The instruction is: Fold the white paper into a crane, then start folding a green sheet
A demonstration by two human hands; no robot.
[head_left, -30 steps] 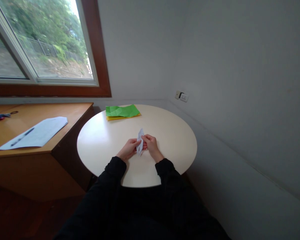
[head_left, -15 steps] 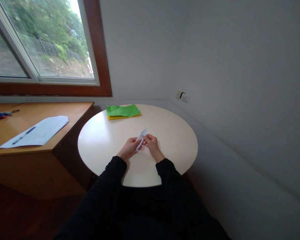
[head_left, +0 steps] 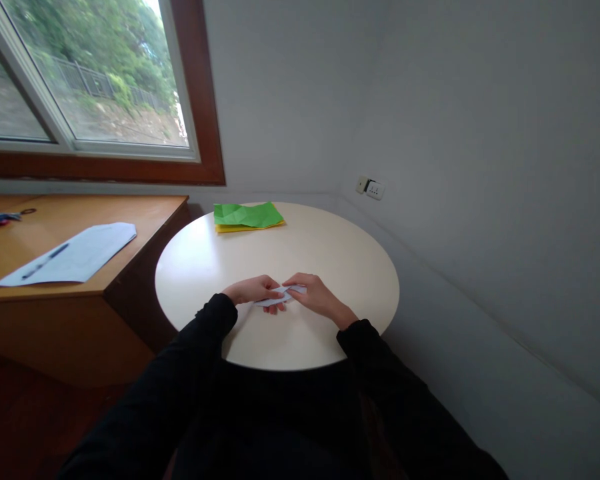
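Lying toward the far edge of the round table (head_left: pixel 337 250), creased green paper (head_left: pixel 249 215) overlaps yellow paper (head_left: pixel 253 228). Nearer, over the tabletop, left hand (head_left: pixel 254 289) and right hand (head_left: pixel 316 294) pinch and partly hide narrow folded white paper (head_left: pixel 286 295).

Left arm (head_left: pixel 173 373) slants between one and two o'clock, right arm (head_left: pixel 410 387) between ten and eleven. Left hand (head_left: pixel 253 289) points to three, thumb (head_left: pixel 273 294) above fingers (head_left: pixel 275 309); right hand (head_left: pixel 315 293) pinches toward ten.

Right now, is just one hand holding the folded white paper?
No, the left hand and the right hand both hold the folded white paper.
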